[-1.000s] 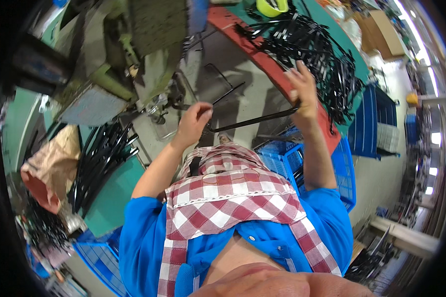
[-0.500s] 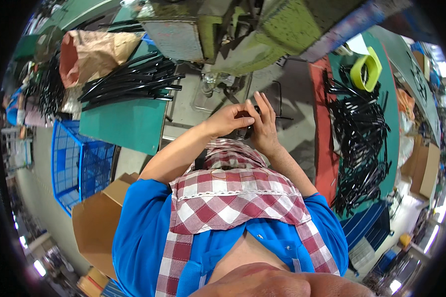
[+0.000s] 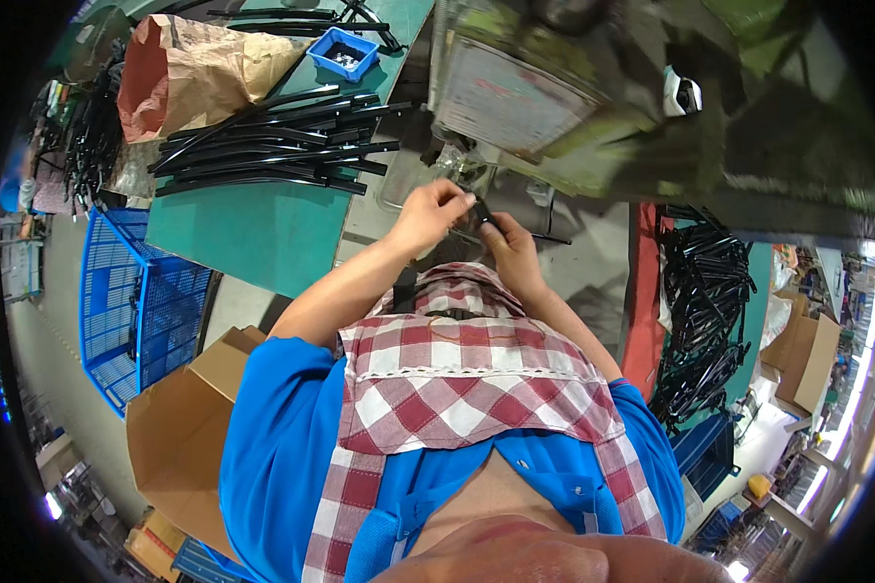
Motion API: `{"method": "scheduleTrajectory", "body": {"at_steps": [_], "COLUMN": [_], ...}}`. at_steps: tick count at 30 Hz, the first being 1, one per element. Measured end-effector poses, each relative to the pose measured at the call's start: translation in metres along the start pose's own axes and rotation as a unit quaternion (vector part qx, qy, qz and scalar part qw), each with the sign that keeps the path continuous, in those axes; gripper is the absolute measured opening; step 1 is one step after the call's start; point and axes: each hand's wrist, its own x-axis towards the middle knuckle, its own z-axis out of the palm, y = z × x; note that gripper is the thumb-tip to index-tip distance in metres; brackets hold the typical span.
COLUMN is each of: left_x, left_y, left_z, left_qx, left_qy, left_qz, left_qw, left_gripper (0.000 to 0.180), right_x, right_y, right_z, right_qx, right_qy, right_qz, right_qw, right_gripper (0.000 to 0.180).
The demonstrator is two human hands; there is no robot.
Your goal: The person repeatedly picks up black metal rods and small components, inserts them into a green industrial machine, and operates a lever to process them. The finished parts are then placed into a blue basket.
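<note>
My right hand [image 3: 515, 255] grips a short, dark black tube-like piece [image 3: 483, 212] in front of my apron, the piece tilting up toward the left. Close to its upper end, my left hand [image 3: 432, 217] has thumb and forefinger pinched together. Whatever sits in that pinch is too small to make out. Beyond my hands stands a worn green machine [image 3: 593, 146] with a pale plate on its front. Long glossy black tubes [image 3: 282, 146] lie in a loose pile on the green table at my left.
On the left table [image 3: 233, 238] are a brown paper sack [image 3: 209, 73] and a small blue tray [image 3: 343, 54] of tiny parts. A blue crate [image 3: 141, 301] and open cardboard box [image 3: 180, 428] stand below. At right, many black parts [image 3: 700, 311] are heaped beside a red edge [image 3: 644, 311].
My view has shifted, bringing the machine farther right and the blue tray into sight. My hands have drawn apart, and my right hand's raised fingers have curled around the black piece.
</note>
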Motion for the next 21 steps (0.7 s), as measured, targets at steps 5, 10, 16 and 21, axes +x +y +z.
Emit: {"method": "scheduleTrajectory", "body": {"at_steps": [5, 10, 16, 21], "left_x": [0.028, 0.048, 0.105, 0.214], "left_y": [0.009, 0.017, 0.079, 0.045], "left_z": [-0.029, -0.041, -0.066, -0.042], "left_qx": [0.243, 0.41, 0.442, 0.555], "left_qy": [0.095, 0.002, -0.331, -0.031], "left_qz": [0.179, 0.297, 0.174, 0.371], "left_qw": [0.949, 0.862, 0.815, 0.744], "left_gripper": [0.024, 0.015, 0.016, 0.014], "right_x": [0.007, 0.0, -0.005, -0.018], "right_y": [-0.003, -0.008, -0.009, -0.022], "right_z": [0.004, 0.014, 0.013, 0.014], "right_qx": [0.003, -0.014, -0.049, -0.107], "right_qy": [0.056, 0.073, 0.122, 0.135], "right_qz": [0.022, 0.016, 0.036, 0.091], "right_qw": [0.998, 0.997, 0.991, 0.981], "right_gripper": [0.02, 0.022, 0.023, 0.024]}}
